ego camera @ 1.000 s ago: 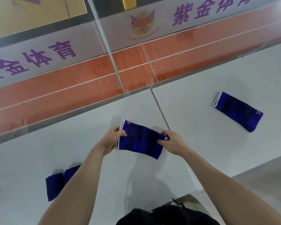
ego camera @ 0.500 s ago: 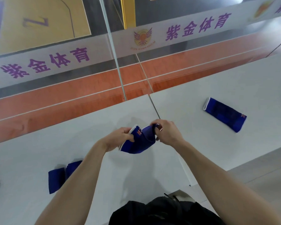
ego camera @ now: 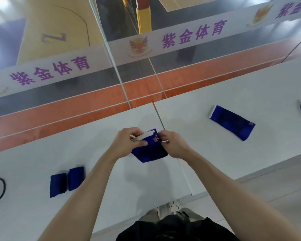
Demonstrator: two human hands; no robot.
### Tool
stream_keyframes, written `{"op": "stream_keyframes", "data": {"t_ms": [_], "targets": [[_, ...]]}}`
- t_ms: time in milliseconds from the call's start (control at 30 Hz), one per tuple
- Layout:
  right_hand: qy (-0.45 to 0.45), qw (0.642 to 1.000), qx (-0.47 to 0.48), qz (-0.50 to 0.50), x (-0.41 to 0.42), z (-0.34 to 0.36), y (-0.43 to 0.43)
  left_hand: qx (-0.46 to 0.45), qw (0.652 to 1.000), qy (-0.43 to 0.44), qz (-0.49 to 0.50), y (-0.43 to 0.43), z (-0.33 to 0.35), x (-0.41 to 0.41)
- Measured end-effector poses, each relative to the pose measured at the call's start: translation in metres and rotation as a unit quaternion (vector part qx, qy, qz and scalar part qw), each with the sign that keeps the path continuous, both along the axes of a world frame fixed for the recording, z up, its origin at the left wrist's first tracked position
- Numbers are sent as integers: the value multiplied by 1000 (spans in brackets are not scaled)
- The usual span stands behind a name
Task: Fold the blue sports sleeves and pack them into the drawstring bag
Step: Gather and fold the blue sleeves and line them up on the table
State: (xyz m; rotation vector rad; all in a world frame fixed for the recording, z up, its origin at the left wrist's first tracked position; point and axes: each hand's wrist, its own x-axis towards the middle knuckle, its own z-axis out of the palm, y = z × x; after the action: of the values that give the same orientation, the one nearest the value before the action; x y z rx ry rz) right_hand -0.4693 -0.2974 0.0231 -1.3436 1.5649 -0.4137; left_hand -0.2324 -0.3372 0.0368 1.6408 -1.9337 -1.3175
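We have doubled the sleeve [ego camera: 149, 150] since a second ago, left hand [ego camera: 127, 143] and right hand [ego camera: 174, 145] pinching it closed; next, probably lay it on the bench [ego camera: 215, 153] by the folded pair [ego camera: 67, 181].

Pretty bright, even indoor light overall. There's white glare off the shiny court floor [ego camera: 0, 7] up at 10 o'clock. Shadows on the desk [ego camera: 250, 94] are soft and faint, mostly under the forearms around 6. Whole frame looks a bit soft, and the wide lens bends straight lines near the edges.
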Motion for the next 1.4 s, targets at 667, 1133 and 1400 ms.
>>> {"op": "stream_keyframes", "data": {"t_ms": [667,1133,1400], "targets": [[-159,982,101,23,46,-20,27,173,967,92,163,104,-6,65],[178,947,22,268,141,-62,21,73,960,-210,169,113,-110,159],[317,883,15,346,134,-60,16,-75,906,-392,-139,141,-141,123]]}}
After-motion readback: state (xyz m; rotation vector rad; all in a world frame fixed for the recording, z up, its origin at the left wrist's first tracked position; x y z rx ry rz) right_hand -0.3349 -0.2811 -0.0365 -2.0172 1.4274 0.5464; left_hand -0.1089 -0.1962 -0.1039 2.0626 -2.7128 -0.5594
